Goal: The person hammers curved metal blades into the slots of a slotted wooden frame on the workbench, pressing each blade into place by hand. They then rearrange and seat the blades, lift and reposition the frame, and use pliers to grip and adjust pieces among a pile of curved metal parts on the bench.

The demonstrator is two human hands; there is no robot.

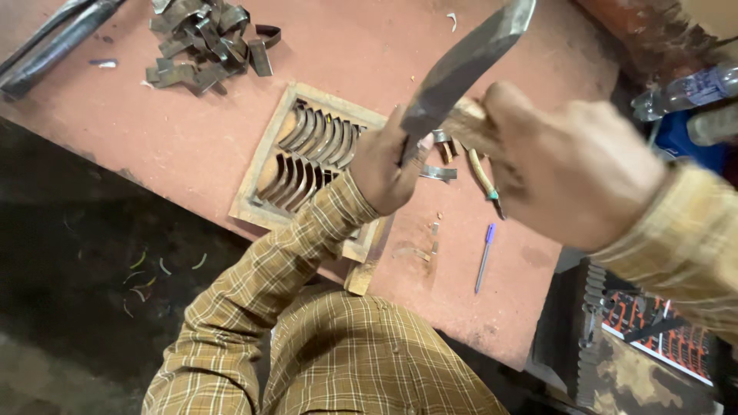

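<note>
Wooden frame (pixel 265 201) lies flat on the reddish bench (pixel 192 131), slots filled with curved metal strips (pixel 311 150). Left hand (pixel 388 165) is closed down at the frame's right edge, seemingly pinching a small strip, though it's partly hidden. Right hand (pixel 573 165) is fisted around the handle of a large flat file (pixel 465 65), raised above. Looks like a seating/tapping step; next move needs a controlled blow clear of the fingers. Spare strips pile (pixel 204 42) at the far edge, blue pen (pixel 484 257) near.
</note>
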